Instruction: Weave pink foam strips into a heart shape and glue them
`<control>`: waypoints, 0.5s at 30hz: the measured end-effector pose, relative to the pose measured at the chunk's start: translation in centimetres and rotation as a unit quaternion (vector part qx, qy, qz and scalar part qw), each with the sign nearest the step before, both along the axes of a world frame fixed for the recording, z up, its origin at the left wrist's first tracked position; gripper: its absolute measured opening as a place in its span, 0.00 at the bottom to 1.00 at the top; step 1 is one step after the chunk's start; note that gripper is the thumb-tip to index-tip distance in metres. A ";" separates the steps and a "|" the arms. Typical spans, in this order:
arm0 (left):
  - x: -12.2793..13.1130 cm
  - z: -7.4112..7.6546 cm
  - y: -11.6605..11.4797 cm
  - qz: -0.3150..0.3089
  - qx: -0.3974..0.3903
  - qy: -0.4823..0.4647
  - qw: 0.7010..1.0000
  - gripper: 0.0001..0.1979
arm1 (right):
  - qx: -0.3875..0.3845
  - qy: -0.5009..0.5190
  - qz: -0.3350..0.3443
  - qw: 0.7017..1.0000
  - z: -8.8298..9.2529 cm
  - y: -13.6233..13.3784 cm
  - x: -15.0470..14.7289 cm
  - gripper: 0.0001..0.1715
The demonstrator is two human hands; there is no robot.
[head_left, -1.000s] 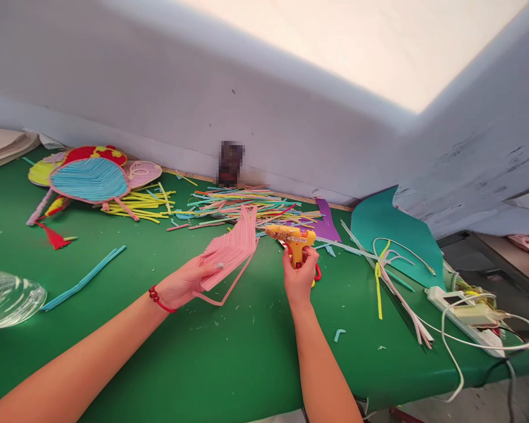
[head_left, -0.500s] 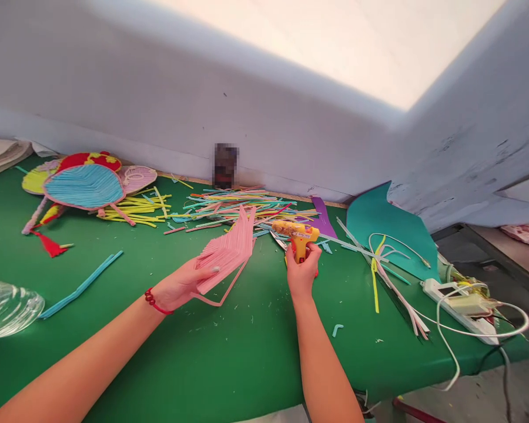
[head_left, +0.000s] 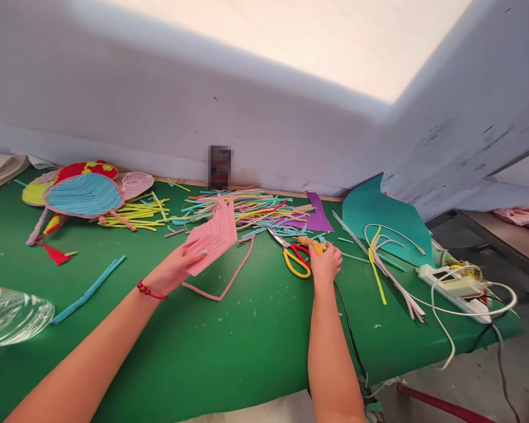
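My left hand (head_left: 171,271) grips the lower left edge of a pink panel (head_left: 214,235) made of pipe cleaners laid side by side in a V pattern. A single bent pink pipe cleaner (head_left: 233,281) angles out below and to the right of the panel. My right hand (head_left: 326,262) is closed around a yellow glue gun (head_left: 314,243), whose handle is mostly hidden by the fingers; its nozzle points left. Just left of that hand lies a pair of scissors (head_left: 296,260) with red and yellow handles, on the green tabletop (head_left: 255,352).
Loose coloured pipe cleaners (head_left: 247,208) are heaped at the back. Finished fan-shaped pieces (head_left: 83,194) stand back left, a clear bottle (head_left: 17,314) front left. Teal sheet (head_left: 383,223), purple sheet (head_left: 320,214), and a power strip (head_left: 456,294) with cables occupy the right.
My right hand has moved right and lowered the glue gun toward the table, uncovering the scissors. The pink panel in my left hand has shifted slightly left and away from the glue gun.
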State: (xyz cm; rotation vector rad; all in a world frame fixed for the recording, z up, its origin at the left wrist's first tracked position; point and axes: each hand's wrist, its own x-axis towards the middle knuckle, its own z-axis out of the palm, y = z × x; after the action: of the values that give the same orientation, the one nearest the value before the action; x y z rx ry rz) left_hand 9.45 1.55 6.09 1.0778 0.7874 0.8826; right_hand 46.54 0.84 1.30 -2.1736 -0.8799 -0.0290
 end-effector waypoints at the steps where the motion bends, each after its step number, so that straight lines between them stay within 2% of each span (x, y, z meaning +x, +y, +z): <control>1: -0.3 0.1 0.2 0.003 0.010 0.012 1.000 0.30 | 0.020 -0.013 0.037 0.999 0.1 0.1 -0.8 0.25; 3: -1.0 0.2 0.6 0.013 0.029 0.051 0.998 0.31 | 0.062 -0.025 0.166 0.984 0.2 0.2 -3.1 0.18; 6: -2.3 0.3 1.3 0.035 0.051 0.118 0.991 0.30 | 0.037 0.011 0.375 0.926 -0.1 -0.4 -7.6 0.15; 8: -2.9 0.4 1.5 0.047 0.058 0.147 0.986 0.30 | 0.001 0.019 0.443 0.896 -0.7 -1.0 -10.5 0.15; 11: -3.4 0.6 1.7 0.055 0.069 0.189 0.978 0.30 | -0.064 -0.044 0.401 0.913 -1.7 -1.8 -13.6 0.18; 15: -3.4 1.1 1.6 0.057 0.085 0.238 0.966 0.30 | -0.094 -0.142 0.352 0.920 -2.4 -1.9 -15.0 0.16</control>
State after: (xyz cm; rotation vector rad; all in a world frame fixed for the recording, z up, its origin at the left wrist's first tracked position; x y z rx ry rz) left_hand 6.08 3.16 7.18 1.4345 1.1976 0.8070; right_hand 31.53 -1.01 -1.08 -1.9224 -1.8566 0.1032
